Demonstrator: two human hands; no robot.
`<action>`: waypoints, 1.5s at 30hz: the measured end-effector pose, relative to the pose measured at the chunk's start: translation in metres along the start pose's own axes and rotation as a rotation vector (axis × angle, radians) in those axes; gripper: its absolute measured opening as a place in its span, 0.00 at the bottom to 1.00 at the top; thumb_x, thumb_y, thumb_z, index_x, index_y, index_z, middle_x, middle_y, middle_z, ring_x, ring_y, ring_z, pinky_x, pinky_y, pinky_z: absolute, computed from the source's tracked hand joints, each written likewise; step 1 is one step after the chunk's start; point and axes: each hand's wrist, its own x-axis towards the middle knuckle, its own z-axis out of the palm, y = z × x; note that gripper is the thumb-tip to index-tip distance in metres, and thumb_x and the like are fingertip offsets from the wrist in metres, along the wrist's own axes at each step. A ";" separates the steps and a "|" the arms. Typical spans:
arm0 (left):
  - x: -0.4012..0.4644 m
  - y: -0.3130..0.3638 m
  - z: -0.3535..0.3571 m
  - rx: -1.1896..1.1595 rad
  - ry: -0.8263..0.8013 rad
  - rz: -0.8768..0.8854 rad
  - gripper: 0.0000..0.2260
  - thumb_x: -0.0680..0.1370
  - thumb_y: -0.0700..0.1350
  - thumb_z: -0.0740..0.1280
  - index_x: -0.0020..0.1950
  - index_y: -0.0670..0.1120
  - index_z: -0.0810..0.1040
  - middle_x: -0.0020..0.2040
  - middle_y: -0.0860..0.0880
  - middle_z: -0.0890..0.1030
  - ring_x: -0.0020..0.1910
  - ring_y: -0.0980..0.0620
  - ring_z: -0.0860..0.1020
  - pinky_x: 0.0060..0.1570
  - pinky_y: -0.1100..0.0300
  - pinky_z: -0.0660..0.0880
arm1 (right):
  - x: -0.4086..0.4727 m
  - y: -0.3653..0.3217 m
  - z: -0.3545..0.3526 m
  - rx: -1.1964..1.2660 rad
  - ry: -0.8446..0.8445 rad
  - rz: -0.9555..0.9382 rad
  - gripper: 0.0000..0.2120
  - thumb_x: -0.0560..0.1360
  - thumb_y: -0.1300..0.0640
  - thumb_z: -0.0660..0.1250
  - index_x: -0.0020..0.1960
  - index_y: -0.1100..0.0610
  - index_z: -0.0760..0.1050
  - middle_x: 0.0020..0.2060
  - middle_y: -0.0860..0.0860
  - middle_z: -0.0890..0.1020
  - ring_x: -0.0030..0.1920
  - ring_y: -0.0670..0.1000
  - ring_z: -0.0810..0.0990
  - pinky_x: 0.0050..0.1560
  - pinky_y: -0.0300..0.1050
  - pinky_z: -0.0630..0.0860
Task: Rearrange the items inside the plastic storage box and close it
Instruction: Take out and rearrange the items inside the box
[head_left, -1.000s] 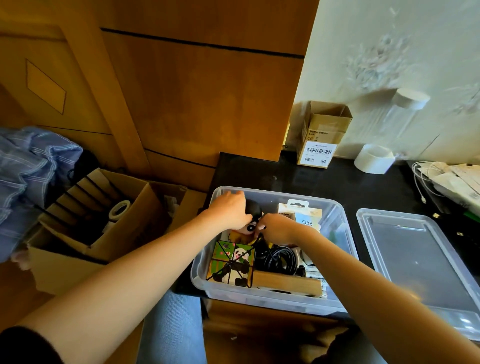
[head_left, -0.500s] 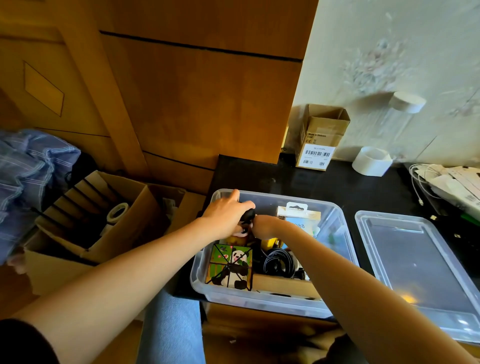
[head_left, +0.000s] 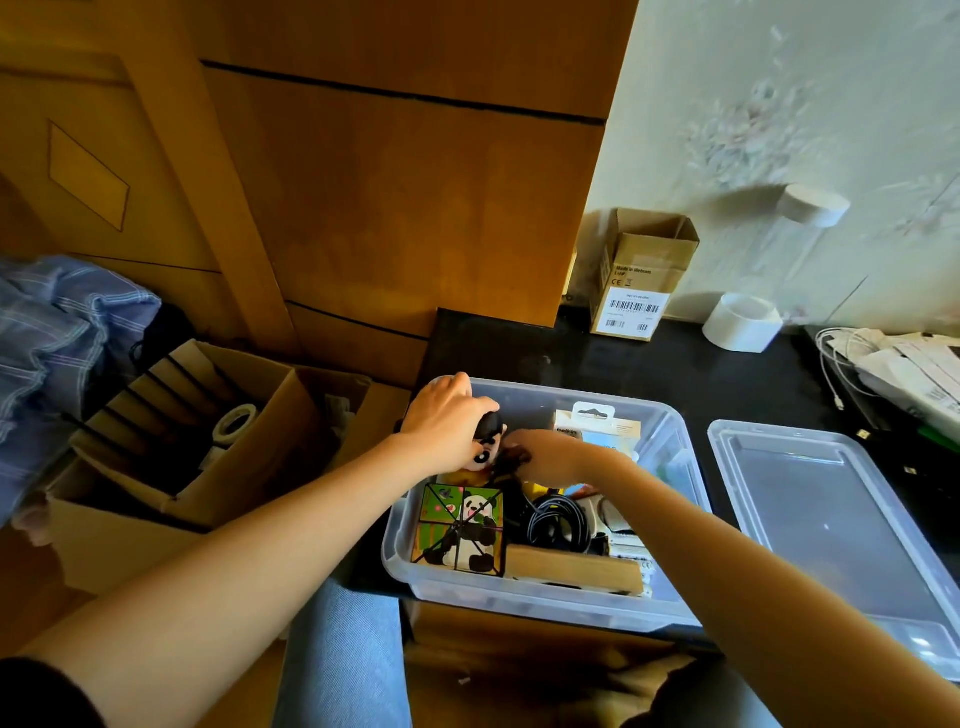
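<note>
I see the black worktop (head_left: 675, 374) carrying the clear storage box (head_left: 680, 441), its lid (head_left: 831, 530) lying off, right of my fingers. A small cardboard carton (head_left: 639, 275) and a white tape roll (head_left: 740, 322) stand beyond them, well apart. In the box, nearer me than the fingers, sit a panda cube (head_left: 462, 527), a coiled black cable (head_left: 558, 525) and a wooden block (head_left: 571, 569). My left hand (head_left: 447, 426) has its fingers curled round a small panda figure (head_left: 485, 447); my right hand (head_left: 545, 457) pinches something dark just beside it

Warm, uneven light; glare glints on the clear lid (head_left: 831, 525) at near right, the near foreground lies in deep shadow, and wide-angle distortion bends the edges.
</note>
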 end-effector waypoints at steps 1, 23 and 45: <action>-0.001 -0.001 0.000 -0.023 -0.005 0.008 0.24 0.76 0.47 0.68 0.71 0.53 0.67 0.62 0.46 0.69 0.63 0.45 0.67 0.60 0.55 0.65 | -0.005 0.004 -0.002 -0.014 0.015 0.001 0.16 0.76 0.65 0.58 0.63 0.64 0.72 0.57 0.59 0.78 0.53 0.57 0.76 0.58 0.50 0.72; -0.017 0.030 0.001 -0.442 -0.064 0.148 0.05 0.76 0.47 0.68 0.47 0.50 0.84 0.43 0.55 0.83 0.42 0.59 0.79 0.45 0.56 0.77 | -0.070 0.050 0.013 0.113 0.275 -0.014 0.16 0.76 0.62 0.63 0.63 0.53 0.74 0.60 0.51 0.78 0.59 0.51 0.75 0.57 0.40 0.71; -0.004 0.071 -0.016 -0.934 -0.139 0.066 0.11 0.81 0.41 0.60 0.61 0.42 0.77 0.55 0.45 0.82 0.53 0.52 0.79 0.57 0.57 0.73 | -0.093 0.068 0.009 0.308 0.628 -0.001 0.04 0.73 0.54 0.70 0.47 0.54 0.80 0.41 0.46 0.82 0.34 0.41 0.76 0.38 0.36 0.74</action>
